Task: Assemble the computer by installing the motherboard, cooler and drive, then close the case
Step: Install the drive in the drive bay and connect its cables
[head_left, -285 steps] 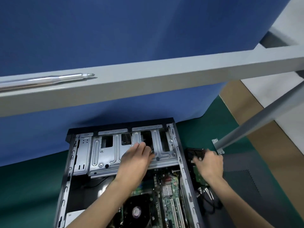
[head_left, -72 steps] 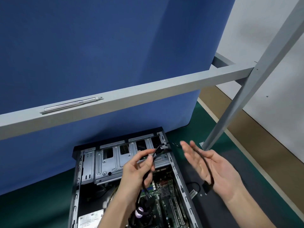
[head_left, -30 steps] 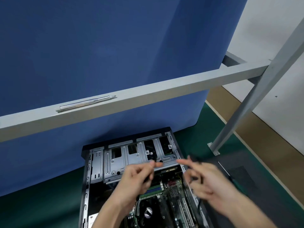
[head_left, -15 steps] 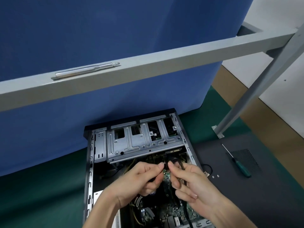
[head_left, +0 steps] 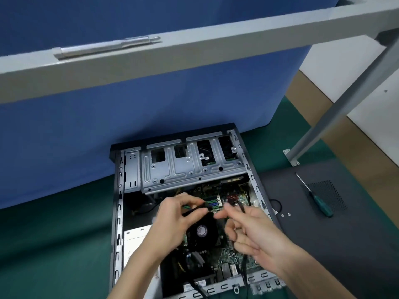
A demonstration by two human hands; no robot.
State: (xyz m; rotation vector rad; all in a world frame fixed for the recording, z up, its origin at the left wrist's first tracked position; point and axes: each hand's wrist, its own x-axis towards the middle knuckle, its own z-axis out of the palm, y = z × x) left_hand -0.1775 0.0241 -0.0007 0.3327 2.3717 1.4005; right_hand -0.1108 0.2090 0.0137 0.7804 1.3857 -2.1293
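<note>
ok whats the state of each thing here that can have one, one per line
black computer case: open, side panel off
dark grey side panel: lying flat on the mat, right of the case
green-handled screwdriver: lying on the panel, untouched
silver drive cage: in place at the case's far end
black cooler fan: sitting on the green motherboard
black cable: pinched by left hand
right hand: gripping another black cable

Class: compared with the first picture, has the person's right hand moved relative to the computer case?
Yes. The right hand was outside the computer case's right wall; now it is inside, over the motherboard, holding a black cable.
</note>
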